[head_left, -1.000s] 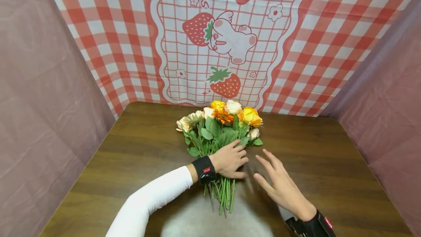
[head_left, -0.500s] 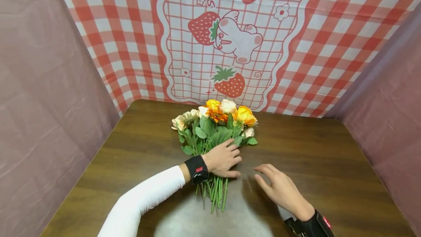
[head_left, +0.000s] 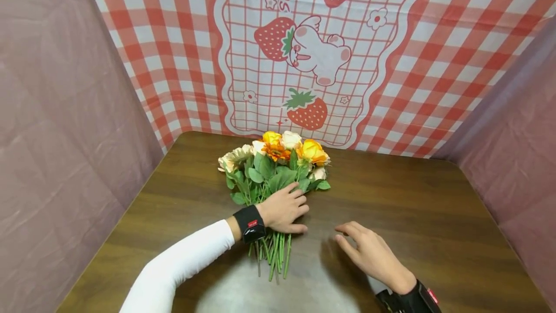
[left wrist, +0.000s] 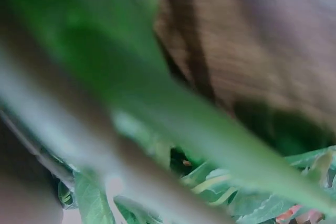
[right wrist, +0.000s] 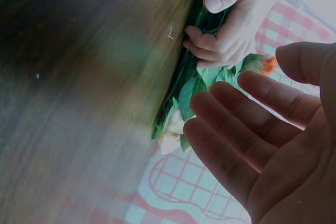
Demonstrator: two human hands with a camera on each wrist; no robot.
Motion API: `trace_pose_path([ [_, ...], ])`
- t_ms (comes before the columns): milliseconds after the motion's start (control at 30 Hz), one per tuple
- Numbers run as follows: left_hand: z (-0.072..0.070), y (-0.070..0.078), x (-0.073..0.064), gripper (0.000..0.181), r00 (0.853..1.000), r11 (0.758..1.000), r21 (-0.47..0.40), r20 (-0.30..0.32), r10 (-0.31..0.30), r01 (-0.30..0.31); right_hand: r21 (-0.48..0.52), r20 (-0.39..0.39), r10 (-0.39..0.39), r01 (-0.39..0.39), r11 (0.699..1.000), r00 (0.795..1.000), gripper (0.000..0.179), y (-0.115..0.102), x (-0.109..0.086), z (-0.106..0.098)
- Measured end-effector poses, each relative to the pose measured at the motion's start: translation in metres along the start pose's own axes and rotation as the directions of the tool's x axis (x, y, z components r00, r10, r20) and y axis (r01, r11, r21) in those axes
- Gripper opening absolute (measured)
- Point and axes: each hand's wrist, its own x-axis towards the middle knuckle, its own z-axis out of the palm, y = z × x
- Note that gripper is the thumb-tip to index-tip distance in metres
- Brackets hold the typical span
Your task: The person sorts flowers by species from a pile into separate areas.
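A bouquet of artificial flowers (head_left: 282, 177), with orange, yellow and cream blooms, lies on the table, its green stems (head_left: 275, 250) toward the front. My left hand (head_left: 283, 209) lies across the upper stems. Its fingers bend over their right side in the right wrist view, the thumb apart. Blurred stems (left wrist: 173, 119) and leaves fill much of the left wrist view. To the right of the bouquet, my right hand (head_left: 373, 255) hovers over the table, palm turned inward and fingers loosely bent. It holds nothing; its fingers (right wrist: 231, 161) show clear of the flowers in the right wrist view.
The dark wooden tabletop (head_left: 412, 206) reaches a red-and-white checked strawberry cloth (head_left: 187, 62) hanging at the back. Pink curtains (head_left: 65, 134) close off both sides. Bare wood lies on both sides of the bouquet.
My left hand and the bouquet have shifted left across the table. My right hand's fingers, spread and pointing up earlier, have lowered and bent inward. The head view has turned slightly left.
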Motion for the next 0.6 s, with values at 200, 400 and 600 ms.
trace_pose_path([
  [200, 0.000, -0.008, -0.014, 0.053, 1.000, 1.000, -0.022, -0.008, -0.010, 0.010, -0.001, -0.004, -0.006, 0.006, 1.000, 1.000, 0.018, -0.002, 0.000, 0.001],
  [400, 0.003, -0.016, -0.028, 0.051, 0.999, 0.999, -0.039, -0.030, -0.027, 0.026, 0.001, 0.008, -0.017, 0.017, 1.000, 1.000, 0.019, -0.004, -0.002, 0.002],
  [600, 0.005, -0.025, -0.044, 0.050, 0.998, 0.998, -0.046, -0.025, -0.054, 0.053, 0.000, -0.008, -0.026, 0.026, 1.000, 1.000, 0.018, -0.008, -0.002, 0.003],
])
